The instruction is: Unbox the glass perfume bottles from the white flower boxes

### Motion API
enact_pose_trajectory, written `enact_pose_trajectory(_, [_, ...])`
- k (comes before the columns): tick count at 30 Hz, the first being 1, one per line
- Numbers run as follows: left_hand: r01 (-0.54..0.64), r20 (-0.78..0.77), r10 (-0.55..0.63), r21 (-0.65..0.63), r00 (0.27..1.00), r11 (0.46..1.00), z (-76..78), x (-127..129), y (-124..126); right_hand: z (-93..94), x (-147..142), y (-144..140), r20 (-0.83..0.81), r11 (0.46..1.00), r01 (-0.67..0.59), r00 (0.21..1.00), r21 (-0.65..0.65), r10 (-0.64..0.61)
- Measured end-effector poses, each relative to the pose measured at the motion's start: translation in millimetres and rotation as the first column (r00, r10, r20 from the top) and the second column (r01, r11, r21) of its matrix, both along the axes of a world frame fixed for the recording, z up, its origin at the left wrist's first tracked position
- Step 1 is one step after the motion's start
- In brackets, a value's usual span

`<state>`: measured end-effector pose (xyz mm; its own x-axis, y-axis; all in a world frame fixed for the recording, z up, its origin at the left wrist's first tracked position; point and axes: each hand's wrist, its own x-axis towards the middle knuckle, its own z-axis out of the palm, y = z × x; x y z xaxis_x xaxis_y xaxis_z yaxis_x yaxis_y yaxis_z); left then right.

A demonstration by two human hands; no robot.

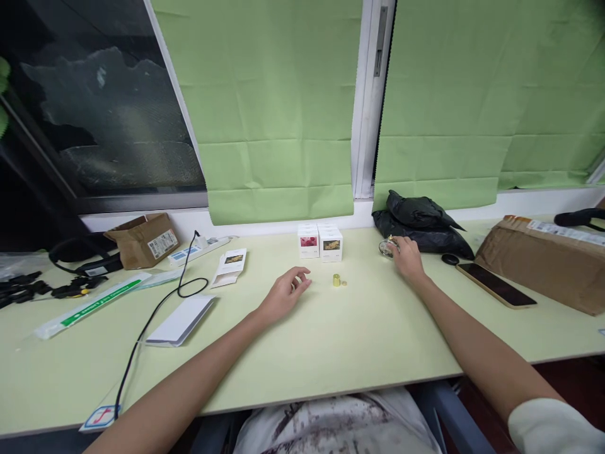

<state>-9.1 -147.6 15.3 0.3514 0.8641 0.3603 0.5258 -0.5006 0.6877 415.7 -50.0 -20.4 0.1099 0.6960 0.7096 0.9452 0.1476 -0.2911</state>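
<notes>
My left hand point(285, 293) rests low over the table, fingers loosely bent and thumb apart, with nothing in it. To its right stand a small gold cylinder point(336, 280) and a flat little gold piece point(345, 284) on the tabletop. Farther right, my right hand point(408, 257) has its fingers closed on a clear, round glass-like object point(387, 248) with a bit of gold at its top. Fingers hide part of that object. Between and beyond my hands are small white boxes, one with a pink picture point(309, 243) and one with a yellow picture point(331, 246).
On the left lie an opened flat box point(229, 267), a folded white card point(182, 320), a black cable point(150, 321) and a brown carton point(147, 241). To the right are black plastic bags point(420, 224), a phone point(496, 285) and a large brown package point(543, 268).
</notes>
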Motion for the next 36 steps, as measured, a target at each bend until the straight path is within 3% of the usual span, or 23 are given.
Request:
enact_pose_trajectory(11, [0.000,-0.041,0.001,0.029,0.999,1.000,-1.6,-3,3,-12.1,4,11,-0.183,0.997,-0.071,0.981,0.007,0.071])
enact_pose_trajectory(14, [0.003,-0.054,-0.002,0.024,0.999,1.000,-1.7,-3,2,-6.6,1,7,-0.188,0.999,-0.040,0.982,-0.032,0.033])
enact_pose_trajectory(18, [0.017,-0.069,-0.016,0.012,0.997,1.000,-1.8,-3,1,9.6,-18,-9,-0.068,0.998,0.067,0.995,-0.010,-0.067])
enact_pose_trajectory(20, [0.020,-0.071,-0.020,0.012,0.997,1.000,-1.6,-3,1,18.2,-38,-22,-0.020,0.999,-0.050,0.999,0.014,0.051])
enact_pose_trajectory(22, [0.026,-0.071,-0.025,0.017,0.997,1.000,-1.4,-4,1,24.4,-63,-37,-0.029,0.935,-0.348,0.938,-0.073,0.346])
enact_pose_trajectory(24, [0.029,-0.071,-0.027,0.022,0.997,0.999,-1.1,-4,0,27.7,-90,-53,-0.101,0.788,-0.578,0.815,-0.212,0.571])
enact_pose_trajectory(26, [0.027,-0.076,-0.025,0.024,0.997,0.999,-0.8,-4,0,28.9,-112,-66,-0.191,0.658,-0.681,0.727,-0.322,0.659])
enact_pose_trajectory(28, [0.027,-0.086,-0.025,0.022,0.996,0.999,-0.5,-4,0,29.3,-125,-75,-0.217,0.584,-0.714,0.686,-0.387,0.695])
enact_pose_trajectory(31, [0.037,-0.098,-0.035,0.024,0.995,0.999,-0.3,-4,0,28.9,-131,-79,-0.182,0.551,-0.725,0.659,-0.412,0.730])
enact_pose_trajectory(36, [0.060,-0.116,-0.055,0.040,0.992,0.997,-0.6,-5,0,24.8,-132,-76,-0.073,0.570,-0.727,0.639,-0.383,0.766])
